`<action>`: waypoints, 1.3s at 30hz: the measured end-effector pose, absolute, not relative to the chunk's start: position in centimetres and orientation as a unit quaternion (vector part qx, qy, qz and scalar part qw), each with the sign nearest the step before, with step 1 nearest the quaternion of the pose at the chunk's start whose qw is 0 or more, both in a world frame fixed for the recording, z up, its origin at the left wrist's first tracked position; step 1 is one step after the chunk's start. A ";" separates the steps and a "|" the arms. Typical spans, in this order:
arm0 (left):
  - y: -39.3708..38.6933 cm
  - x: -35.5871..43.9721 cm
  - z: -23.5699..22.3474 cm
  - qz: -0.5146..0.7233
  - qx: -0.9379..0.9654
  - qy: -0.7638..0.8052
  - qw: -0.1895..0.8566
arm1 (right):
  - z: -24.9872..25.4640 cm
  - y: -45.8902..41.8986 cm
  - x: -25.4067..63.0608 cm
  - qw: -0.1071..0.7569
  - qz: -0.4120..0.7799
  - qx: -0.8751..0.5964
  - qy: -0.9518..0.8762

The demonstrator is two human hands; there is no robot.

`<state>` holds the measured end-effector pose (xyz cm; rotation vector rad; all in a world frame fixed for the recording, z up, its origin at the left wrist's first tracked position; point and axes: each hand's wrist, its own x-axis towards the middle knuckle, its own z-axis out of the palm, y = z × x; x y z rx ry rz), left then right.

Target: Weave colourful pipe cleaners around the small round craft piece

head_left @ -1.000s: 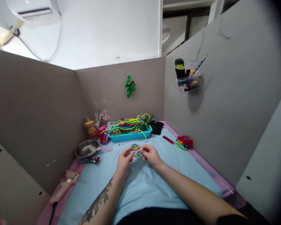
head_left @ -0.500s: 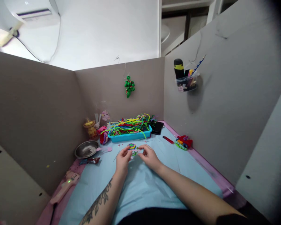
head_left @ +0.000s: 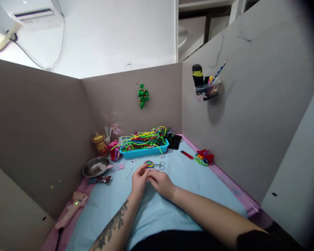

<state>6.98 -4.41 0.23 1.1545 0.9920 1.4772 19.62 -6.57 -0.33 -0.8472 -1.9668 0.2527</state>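
My left hand (head_left: 139, 178) and my right hand (head_left: 161, 182) meet fingertip to fingertip low over the blue cloth. Both are closed in a pinch, and whatever lies between the fingers is too small or hidden to name. Just beyond them is a round piece in purple, yellow and green (head_left: 149, 163), partly covered by my left fingers. Small silver scissors (head_left: 160, 165) lie beside it, handles pointing right. To the left of my hands a thin needle-like rod (head_left: 129, 173) rests on the cloth.
A blue tray (head_left: 143, 152) heaped with colourful fuzzy strips stands at the back. On the left are a metal bowl (head_left: 87, 170), a pink spatula-like piece (head_left: 117, 167) and a pink glue gun (head_left: 73, 211). A red cutter (head_left: 187, 154) and a colourful fuzzy ornament (head_left: 204, 158) lie right.
My hands have come together, the right moving left and slightly down. The scissors now show on the cloth, and the pale and green bits seen between my fingers are out of sight.
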 end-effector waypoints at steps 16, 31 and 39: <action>-4.1 6.3 0.7 0.611 0.467 0.424 0.478 | 0.4 -8.2 20.0 0.497 0.156 -0.186 -0.833; -4.5 6.8 0.7 0.601 0.476 0.418 0.486 | -0.2 -4.8 20.6 0.581 0.206 -0.383 -0.688; -4.5 7.0 0.6 0.600 0.460 0.413 0.508 | -0.6 -4.2 21.0 0.571 0.221 -0.410 -0.676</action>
